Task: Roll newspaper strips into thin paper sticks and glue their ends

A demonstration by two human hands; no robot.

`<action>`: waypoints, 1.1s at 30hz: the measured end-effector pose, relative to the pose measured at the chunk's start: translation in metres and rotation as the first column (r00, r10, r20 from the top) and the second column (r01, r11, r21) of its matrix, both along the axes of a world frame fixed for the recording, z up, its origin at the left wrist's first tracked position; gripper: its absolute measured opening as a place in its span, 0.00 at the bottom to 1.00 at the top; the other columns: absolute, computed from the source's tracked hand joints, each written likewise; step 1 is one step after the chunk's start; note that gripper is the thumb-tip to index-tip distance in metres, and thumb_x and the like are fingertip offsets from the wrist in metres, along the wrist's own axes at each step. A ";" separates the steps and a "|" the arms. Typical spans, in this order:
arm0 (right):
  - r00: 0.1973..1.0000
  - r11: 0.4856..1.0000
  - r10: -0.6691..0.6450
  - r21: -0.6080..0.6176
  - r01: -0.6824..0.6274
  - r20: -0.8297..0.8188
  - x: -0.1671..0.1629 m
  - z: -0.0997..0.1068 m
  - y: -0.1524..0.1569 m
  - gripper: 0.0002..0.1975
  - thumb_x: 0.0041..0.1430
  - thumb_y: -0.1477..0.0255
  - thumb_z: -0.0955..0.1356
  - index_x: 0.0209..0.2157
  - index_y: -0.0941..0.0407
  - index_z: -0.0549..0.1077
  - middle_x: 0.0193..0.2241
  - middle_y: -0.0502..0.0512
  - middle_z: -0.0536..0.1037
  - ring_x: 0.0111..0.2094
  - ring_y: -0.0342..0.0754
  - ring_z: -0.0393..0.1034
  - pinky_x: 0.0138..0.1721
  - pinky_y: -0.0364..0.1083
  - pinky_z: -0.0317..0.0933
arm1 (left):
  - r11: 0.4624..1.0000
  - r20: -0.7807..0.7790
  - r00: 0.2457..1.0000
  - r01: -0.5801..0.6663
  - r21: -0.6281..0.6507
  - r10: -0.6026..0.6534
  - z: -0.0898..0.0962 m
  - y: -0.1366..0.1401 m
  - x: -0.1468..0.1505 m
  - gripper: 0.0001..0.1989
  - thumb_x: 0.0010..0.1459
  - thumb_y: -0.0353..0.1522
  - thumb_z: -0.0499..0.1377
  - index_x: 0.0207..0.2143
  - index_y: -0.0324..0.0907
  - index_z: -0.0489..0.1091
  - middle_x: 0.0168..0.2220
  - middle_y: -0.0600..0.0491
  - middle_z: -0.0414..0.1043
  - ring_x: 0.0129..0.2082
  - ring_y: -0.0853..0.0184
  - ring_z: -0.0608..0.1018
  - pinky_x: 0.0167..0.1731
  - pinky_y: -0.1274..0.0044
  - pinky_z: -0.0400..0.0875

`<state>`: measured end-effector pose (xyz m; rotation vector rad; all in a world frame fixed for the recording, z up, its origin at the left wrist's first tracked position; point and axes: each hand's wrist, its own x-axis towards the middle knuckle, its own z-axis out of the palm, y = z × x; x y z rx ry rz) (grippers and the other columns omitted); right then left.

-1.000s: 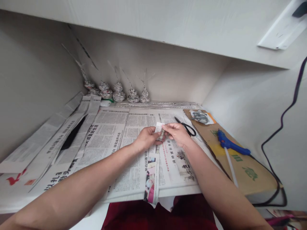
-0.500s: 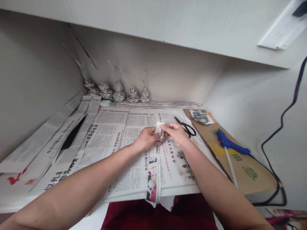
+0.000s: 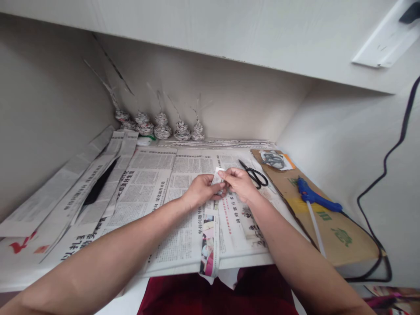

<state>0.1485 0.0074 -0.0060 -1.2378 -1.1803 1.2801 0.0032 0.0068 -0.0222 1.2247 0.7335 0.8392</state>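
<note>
A long newspaper strip (image 3: 209,245) with coloured pictures runs from my hands down over the table's front edge. My left hand (image 3: 205,190) is closed on its upper part, thumb on top. At the strip's top end, my right hand (image 3: 239,181) pinches the edge between thumb and fingers, where the paper looks folded over. Both hands nearly touch, just above the newspaper sheets (image 3: 183,175) that cover the table. Black-handled scissors (image 3: 256,176) lie right beside my right hand, blades pointing away to the left.
Several woven paper gourd shapes (image 3: 163,127) stand along the back wall, near thin paper sticks (image 3: 226,143). Cut newspaper strips (image 3: 95,175) lie at left, with a black blade-like piece (image 3: 100,183). On cardboard (image 3: 348,238) at right rests a blue glue gun (image 3: 315,194) with a black cord (image 3: 395,153).
The strip's top end has shifted slightly in the fingers and now looks narrower and more tilted. Both hands stay in nearly the same place.
</note>
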 end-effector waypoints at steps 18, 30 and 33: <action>0.983 0.981 0.174 0.077 -0.179 0.063 0.012 0.002 0.001 0.14 0.47 0.61 0.72 0.26 0.59 0.74 0.20 0.52 0.74 0.18 0.43 0.68 0.16 0.40 0.45 | 0.997 -0.057 0.995 -0.081 -0.003 0.081 -0.001 0.005 -0.001 0.17 0.46 0.42 0.64 0.30 0.36 0.72 0.28 0.49 0.74 0.30 0.67 0.77 0.31 0.74 0.75; 0.983 0.983 0.183 -0.028 -0.184 -0.031 0.020 0.001 0.005 0.16 0.45 0.61 0.72 0.31 0.59 0.76 0.23 0.52 0.75 0.23 0.42 0.67 0.18 0.39 0.51 | 0.995 -0.053 0.994 -0.096 -0.031 0.095 0.001 0.004 -0.001 0.13 0.50 0.37 0.63 0.33 0.35 0.72 0.31 0.48 0.75 0.30 0.66 0.78 0.33 0.72 0.76; 0.988 0.988 0.155 0.002 -0.155 -0.019 0.022 -0.001 0.006 0.15 0.44 0.62 0.73 0.30 0.59 0.76 0.23 0.51 0.74 0.23 0.40 0.65 0.19 0.39 0.50 | 0.996 -0.053 0.995 -0.088 -0.020 0.087 0.000 0.005 -0.002 0.13 0.50 0.38 0.62 0.33 0.36 0.72 0.30 0.48 0.75 0.31 0.65 0.78 0.33 0.72 0.76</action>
